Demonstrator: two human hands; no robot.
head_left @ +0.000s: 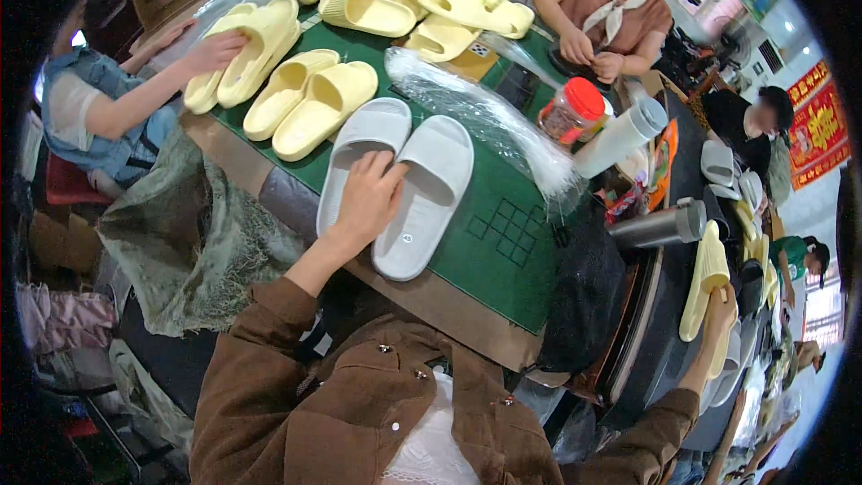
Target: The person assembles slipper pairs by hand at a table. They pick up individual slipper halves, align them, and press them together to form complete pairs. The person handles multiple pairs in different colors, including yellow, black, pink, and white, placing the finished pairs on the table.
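A pair of light grey slide slippers point(442, 166) lies side by side on the green mat point(485, 278) in front of me. My left hand point(366, 199) reaches over them, its fingers closed at their inner edges just below the straps. Far to the right, my right hand point(716, 316) is wrapped around a pale yellow slipper point(701, 295) held upright on its edge over the dark surface there. Some of its fingers are hidden. Beyond the grey pair, to the left, sits a pair of yellow slippers point(325, 112).
More yellow slippers point(368, 11) are heaped at the back. Clear plastic bags point(476, 112), a red-lidded jar point(572, 110), a white bottle point(621, 136) and a steel flask point(660, 223) stand or lie rightward. Co-workers sit left, where one hand point(215, 49) touches slippers, and at the back right.
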